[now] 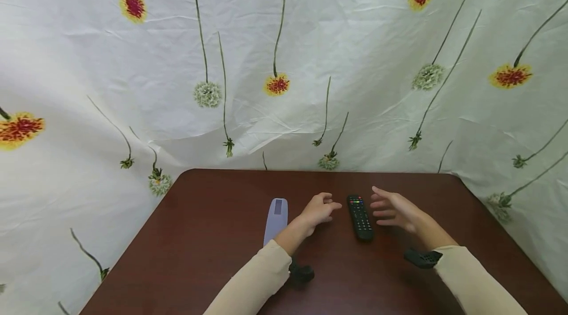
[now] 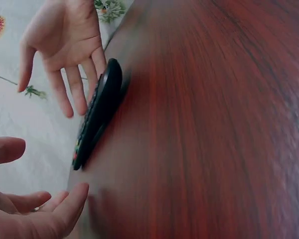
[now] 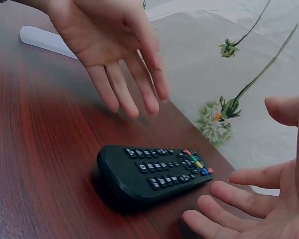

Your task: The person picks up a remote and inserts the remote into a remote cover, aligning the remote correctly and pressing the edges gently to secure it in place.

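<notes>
A black remote control (image 1: 360, 218) with coloured buttons near its far end lies on the dark table between the two hands. My left hand (image 1: 318, 211) is to its left, fingers loosely bent and apart from it. On the other side, my right hand (image 1: 398, 210) has its fingers spread toward the remote, with a gap between. In the right wrist view the remote (image 3: 154, 174) lies buttons up, and the right fingertips (image 3: 209, 221) are close to its coloured-button end. Neither hand holds anything.
Left of the left forearm lies a pale lavender, long flat object (image 1: 276, 219) with a small grey window, partly covered by the arm. The reddish-brown table (image 1: 199, 236) ends at a white flower-printed cloth (image 1: 248, 49) hanging behind. A black wrist device (image 1: 423, 258) sits by the right sleeve.
</notes>
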The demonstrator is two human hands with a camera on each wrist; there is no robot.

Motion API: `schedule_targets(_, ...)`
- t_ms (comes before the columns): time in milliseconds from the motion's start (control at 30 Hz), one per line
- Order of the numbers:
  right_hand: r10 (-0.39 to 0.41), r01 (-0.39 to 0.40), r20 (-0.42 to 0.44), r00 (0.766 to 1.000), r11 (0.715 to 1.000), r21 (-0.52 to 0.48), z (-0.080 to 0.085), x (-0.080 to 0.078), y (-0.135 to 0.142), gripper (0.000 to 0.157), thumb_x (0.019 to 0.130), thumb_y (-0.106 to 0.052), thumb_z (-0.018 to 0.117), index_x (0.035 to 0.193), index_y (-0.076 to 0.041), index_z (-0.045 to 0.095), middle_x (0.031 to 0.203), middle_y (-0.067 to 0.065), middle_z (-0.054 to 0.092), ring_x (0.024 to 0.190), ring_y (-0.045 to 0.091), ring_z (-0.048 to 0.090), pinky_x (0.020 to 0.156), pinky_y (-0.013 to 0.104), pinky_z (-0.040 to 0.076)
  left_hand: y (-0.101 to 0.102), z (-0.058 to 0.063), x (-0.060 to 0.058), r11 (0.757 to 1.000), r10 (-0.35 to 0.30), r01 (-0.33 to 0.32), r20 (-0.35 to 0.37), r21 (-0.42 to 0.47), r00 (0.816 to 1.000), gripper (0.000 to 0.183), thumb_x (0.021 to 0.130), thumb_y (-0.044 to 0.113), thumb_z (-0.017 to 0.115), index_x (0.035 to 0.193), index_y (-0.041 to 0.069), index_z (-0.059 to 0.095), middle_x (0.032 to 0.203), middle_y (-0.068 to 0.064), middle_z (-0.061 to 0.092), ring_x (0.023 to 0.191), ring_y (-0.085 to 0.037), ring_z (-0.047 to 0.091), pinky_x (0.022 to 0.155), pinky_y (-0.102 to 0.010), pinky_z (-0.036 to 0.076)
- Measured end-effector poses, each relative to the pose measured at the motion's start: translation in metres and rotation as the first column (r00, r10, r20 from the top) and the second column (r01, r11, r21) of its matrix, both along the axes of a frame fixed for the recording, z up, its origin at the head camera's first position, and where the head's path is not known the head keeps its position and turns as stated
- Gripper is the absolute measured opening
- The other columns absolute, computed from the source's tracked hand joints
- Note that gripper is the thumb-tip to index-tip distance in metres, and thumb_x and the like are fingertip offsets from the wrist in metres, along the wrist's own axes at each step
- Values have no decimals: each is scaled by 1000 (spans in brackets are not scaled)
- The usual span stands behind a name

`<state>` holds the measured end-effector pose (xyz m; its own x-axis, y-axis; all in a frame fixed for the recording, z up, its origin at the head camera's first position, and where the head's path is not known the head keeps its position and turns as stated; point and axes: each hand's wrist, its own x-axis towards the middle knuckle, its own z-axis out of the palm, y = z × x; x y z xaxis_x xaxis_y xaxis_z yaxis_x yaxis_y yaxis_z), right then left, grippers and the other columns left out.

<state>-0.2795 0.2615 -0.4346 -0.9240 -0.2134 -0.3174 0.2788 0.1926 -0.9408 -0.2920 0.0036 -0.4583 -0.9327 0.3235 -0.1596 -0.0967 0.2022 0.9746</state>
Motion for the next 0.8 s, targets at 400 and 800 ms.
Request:
schedule_targets(400,-23,24,73,997,1000,-10,-14,-10,-16,54,110,-16,47,146,21,33,152,41,31,142,54,32,103,55,48,43,-13,3,996,40,-46,72,73,997,51,100,6,66,143,-13,47,121,-19,65,113,-31,67,80,-35,60)
schedule_targets(800,-73,75,63,995,997,-21,-16,-9,-21,41,101,8,55,137,19,40,106,12,60,96,21,61,93,49,53,63,-13,1,974,217,-220,59,61,975,32,92,-10,71,123,-11,65,105,-18,67,89,-27,74,67,-31,61)
